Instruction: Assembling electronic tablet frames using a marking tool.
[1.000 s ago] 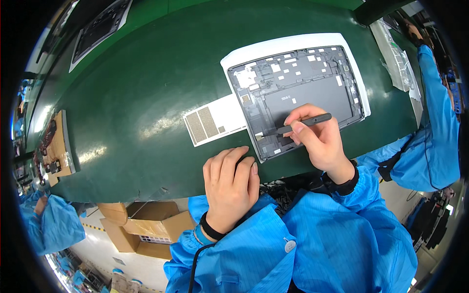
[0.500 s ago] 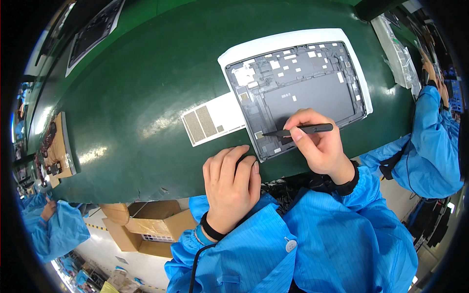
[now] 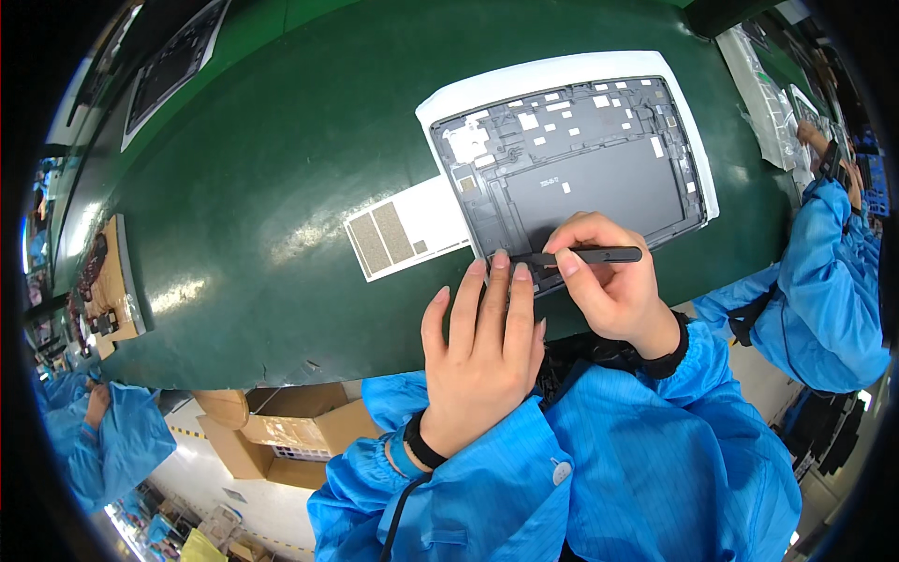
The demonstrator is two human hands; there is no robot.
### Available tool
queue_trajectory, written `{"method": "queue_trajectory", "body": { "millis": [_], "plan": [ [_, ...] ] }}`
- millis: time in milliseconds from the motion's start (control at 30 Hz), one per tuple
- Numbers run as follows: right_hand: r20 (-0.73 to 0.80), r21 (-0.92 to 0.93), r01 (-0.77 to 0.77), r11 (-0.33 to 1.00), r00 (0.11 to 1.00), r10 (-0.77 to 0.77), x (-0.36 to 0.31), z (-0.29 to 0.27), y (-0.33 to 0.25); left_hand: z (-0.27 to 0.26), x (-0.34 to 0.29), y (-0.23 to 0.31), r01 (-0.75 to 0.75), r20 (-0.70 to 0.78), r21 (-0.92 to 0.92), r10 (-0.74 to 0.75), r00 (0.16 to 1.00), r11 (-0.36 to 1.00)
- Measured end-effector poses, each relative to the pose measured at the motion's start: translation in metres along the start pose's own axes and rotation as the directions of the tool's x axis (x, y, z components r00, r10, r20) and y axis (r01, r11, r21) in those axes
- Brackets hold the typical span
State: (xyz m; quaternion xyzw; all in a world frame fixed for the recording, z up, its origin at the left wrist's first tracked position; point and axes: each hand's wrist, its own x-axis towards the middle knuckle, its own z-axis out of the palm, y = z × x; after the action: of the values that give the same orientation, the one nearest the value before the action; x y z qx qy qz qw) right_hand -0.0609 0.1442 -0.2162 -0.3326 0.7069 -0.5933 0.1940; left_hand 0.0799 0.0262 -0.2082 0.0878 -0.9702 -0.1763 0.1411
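Observation:
A dark grey tablet back cover (image 3: 599,192) with several small white and tan pads lies on a white foam sheet (image 3: 552,70). In my right hand (image 3: 613,281) is a pair of black tweezers (image 3: 604,255), its tip pointing left at the cover's lower left corner. My left hand (image 3: 482,342) has its fingers stretched out, the fingertips resting on that same corner near the tweezer tip. They hide the pad there. Left of the cover, partly under it, is a white sticker sheet (image 3: 435,217) with grey-brown adhesive pieces.
All this rests on a green table mat (image 3: 281,187). A cardboard piece with dark parts (image 3: 117,290) is at the left edge, another dark cover (image 3: 178,61) at the far left. A cardboard box (image 3: 290,436) stands below. People in blue coats work at both sides.
My left hand has moved right and up from the table edge onto the cover's lower left corner, fingers now spread. The right hand and tweezers have barely moved.

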Motion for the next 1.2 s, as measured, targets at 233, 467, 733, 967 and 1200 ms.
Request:
{"method": "queue_trajectory", "body": {
  "millis": [233, 467, 733, 967, 1200],
  "plan": [
    [-0.022, 0.008, 0.014, 1.0, 1.0, -0.014, -0.003, 0.003, 0.001, 0.008, 0.004, 0.019, 0.013, 0.057, 0.214, -0.026, 0.998, 0.977],
    [-0.44, 0.469, 0.139, 0.872, 0.893, 0.094, -0.002, -0.006, -0.007, -0.007, 0.012, 0.024, 0.074, 0.174, 0.173, -0.105, 0.979, 0.982],
    [-0.063, 0.316, -0.129, 0.94, 0.986, 0.157, 0.023, -0.01, -0.035, -0.032, -0.019, -0.065, 0.193, -0.178, -0.024, -0.194, 0.965, 0.981],
    [0.132, 0.274, -0.239, 0.931, 0.969, 0.21, 0.051, 0.031, -0.014, -0.018, -0.011, -0.072, 0.174, -0.048, -0.021, -0.175, 0.983, 0.985],
    [0.111, 0.174, -0.213, 0.961, 0.974, 0.196, 0.05, 0.042, -0.013, -0.015, -0.009, -0.075, 0.177, -0.078, -0.021, -0.178, 0.981, 0.984]
  ]
}}
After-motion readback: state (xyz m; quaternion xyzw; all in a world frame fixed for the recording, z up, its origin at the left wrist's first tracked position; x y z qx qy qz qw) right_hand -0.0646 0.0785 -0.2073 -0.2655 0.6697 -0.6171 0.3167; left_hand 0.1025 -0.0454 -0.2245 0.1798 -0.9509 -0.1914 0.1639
